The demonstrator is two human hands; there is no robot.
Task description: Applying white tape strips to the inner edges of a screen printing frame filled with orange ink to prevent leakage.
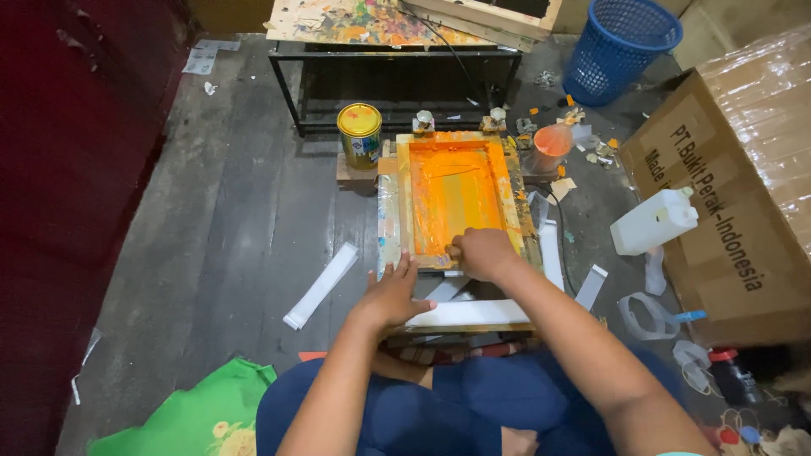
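Observation:
A wooden screen-printing frame (404,198) smeared with orange ink lies on the dark plank floor in front of me. My right hand (483,252) is closed on a squeegee at the frame's near edge; the tool itself is mostly hidden by my fingers. My left hand (391,292) rests with fingers spread on the frame's near left corner, next to a white strip (469,313) lying under the frame. I sit cross-legged in blue trousers.
A yellow tin can (359,133) stands left of the frame and an orange cup (552,144) to the right. Behind are a paint-spattered low table (355,25) and blue basket (621,46). A white jug (652,222), cardboard box (726,228) and loose white strips (321,285) lie around.

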